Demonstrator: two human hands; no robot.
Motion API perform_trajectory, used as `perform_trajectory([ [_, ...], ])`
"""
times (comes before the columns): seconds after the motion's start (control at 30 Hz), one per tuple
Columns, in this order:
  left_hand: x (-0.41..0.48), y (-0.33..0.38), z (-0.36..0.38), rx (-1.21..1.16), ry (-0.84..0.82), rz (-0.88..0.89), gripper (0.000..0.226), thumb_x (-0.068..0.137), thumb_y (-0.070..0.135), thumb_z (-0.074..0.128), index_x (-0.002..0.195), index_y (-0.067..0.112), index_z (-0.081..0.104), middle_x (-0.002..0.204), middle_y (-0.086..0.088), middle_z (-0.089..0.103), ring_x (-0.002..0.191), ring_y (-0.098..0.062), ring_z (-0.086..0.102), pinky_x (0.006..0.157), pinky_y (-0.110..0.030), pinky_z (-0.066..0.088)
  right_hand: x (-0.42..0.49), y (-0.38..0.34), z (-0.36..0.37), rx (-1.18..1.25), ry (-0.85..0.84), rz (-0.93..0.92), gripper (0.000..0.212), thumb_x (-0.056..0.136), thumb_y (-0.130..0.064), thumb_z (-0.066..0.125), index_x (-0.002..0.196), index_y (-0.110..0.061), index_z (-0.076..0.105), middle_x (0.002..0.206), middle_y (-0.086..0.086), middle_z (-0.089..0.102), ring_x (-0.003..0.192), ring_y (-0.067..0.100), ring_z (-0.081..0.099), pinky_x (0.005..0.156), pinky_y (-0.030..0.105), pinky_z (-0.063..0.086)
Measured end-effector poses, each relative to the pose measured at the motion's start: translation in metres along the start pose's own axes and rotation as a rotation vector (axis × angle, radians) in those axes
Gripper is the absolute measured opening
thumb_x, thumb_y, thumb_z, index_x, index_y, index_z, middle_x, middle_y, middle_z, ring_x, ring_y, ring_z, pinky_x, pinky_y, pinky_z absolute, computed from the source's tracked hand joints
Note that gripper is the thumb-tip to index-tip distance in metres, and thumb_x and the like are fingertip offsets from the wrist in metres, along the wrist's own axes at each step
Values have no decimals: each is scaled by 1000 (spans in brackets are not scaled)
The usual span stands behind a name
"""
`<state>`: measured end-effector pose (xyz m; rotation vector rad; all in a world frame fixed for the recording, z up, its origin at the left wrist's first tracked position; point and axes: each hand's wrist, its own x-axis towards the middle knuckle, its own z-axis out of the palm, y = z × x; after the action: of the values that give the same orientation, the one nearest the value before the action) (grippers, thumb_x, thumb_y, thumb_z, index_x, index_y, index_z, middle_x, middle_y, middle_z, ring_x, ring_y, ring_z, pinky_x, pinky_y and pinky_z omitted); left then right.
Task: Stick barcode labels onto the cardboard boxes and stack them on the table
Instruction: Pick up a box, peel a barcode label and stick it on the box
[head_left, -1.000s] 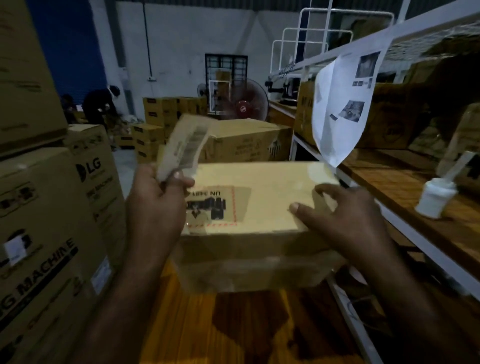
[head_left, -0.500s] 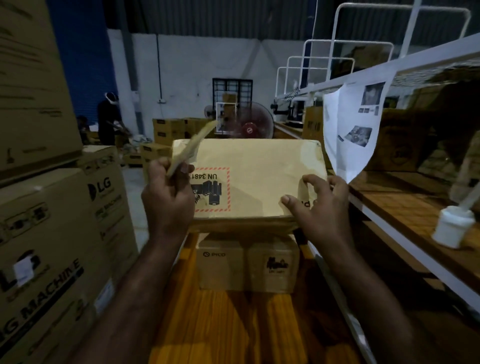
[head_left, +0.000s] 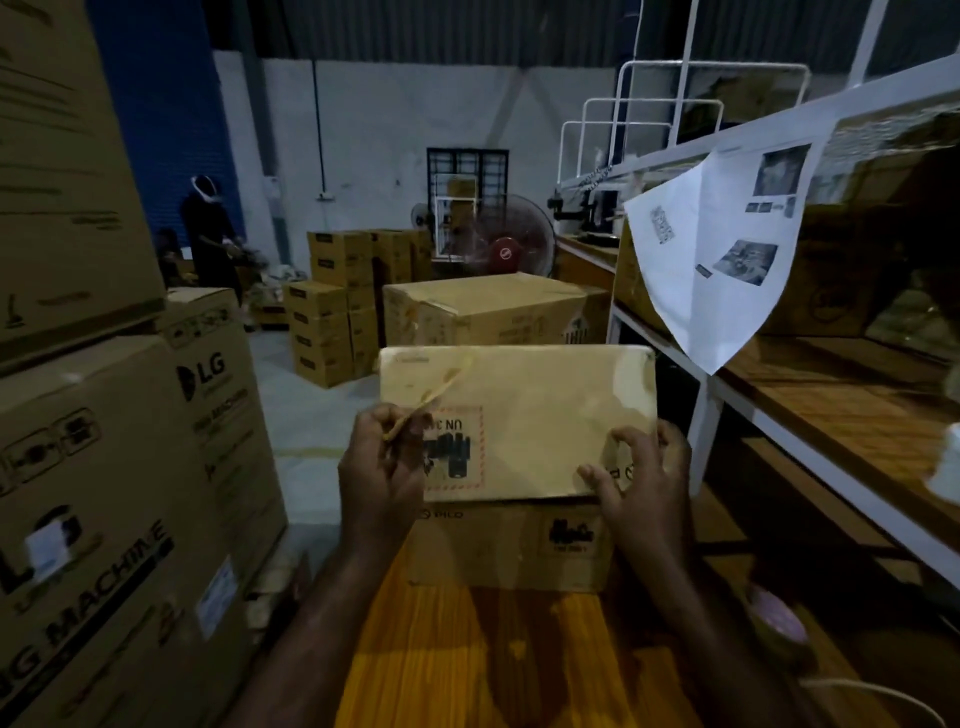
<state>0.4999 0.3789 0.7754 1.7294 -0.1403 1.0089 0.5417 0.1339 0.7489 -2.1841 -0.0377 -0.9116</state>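
the upper cardboard box (head_left: 535, 415) (closed, so nothing of its contents is seen) is set on the lower box (head_left: 509, 551), itself closed, which stands on the wooden table (head_left: 467, 665). its near right corner is gripped by the right hand (head_left: 647, 488), with thumb and curled fingers (head_left: 631, 441) laid on the top face. a label strip (head_left: 431, 397) is pinched in the curled fingers of the left hand (head_left: 382, 478) and slants up and away from them, over the red-bordered mark (head_left: 457, 452). half a second earlier the box was held higher, a gap showing above the lower box; that gap is now closed.
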Motion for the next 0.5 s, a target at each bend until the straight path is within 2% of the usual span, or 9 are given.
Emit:
perform_trajectory([
  [0.1, -29, -17, 2, 74, -78, -68, 6, 91, 40, 55, 93, 39, 50, 89, 5, 66, 82, -9, 67, 62, -33, 58, -20, 27, 15, -161, -94, 56, 53, 75, -32, 82, 119, -17, 57, 143, 18, 39, 128, 40, 43, 97, 54, 47],
  [0.17, -41, -32, 4, 163, -142, -117, 10, 95, 32, 58, 93, 38, 51, 87, 7, 65, 81, -11, 66, 63, -37, 55, -30, 40, 25, -244, -176, 35, 61, 79, -43, 75, 130, -19, 52, 147, 18, 38, 131, 41, 43, 98, 56, 45],
  [0.23, -40, -36, 4, 217, -193, -161, 17, 96, 23, 60, 94, 38, 51, 89, 8, 65, 84, -13, 65, 64, -36, 54, -32, 37, 28, -287, -222, 49, 63, 85, -48, 67, 139, -22, 47, 153, 17, 33, 135, 38, 41, 103, 50, 42],
  [0.3, -31, -29, 4, 219, -213, -183, 15, 97, 23, 58, 93, 36, 52, 87, 8, 65, 82, -11, 65, 62, -35, 55, -27, 24, 26, -291, -207, 66, 53, 89, -44, 64, 134, -20, 54, 147, 14, 42, 129, 33, 47, 100, 44, 42],
  [0.4, -23, -18, 3, 202, -265, -202, 6, 97, 25, 58, 100, 30, 57, 88, 8, 66, 80, -6, 65, 60, -29, 56, -23, -6, 22, -17, -172, 76, 32, 92, -37, 61, 116, -16, 66, 120, 8, 63, 109, 25, 58, 86, 34, 47],
  [0.5, -30, -14, -2, 175, -306, -254, 16, 96, 28, 61, 110, 22, 64, 100, 11, 69, 89, -1, 65, 65, -15, 53, -24, -40, 19, 317, -269, 56, 30, 89, -38, 66, 116, -24, 66, 109, -5, 69, 99, 12, 64, 82, 34, 55],
])
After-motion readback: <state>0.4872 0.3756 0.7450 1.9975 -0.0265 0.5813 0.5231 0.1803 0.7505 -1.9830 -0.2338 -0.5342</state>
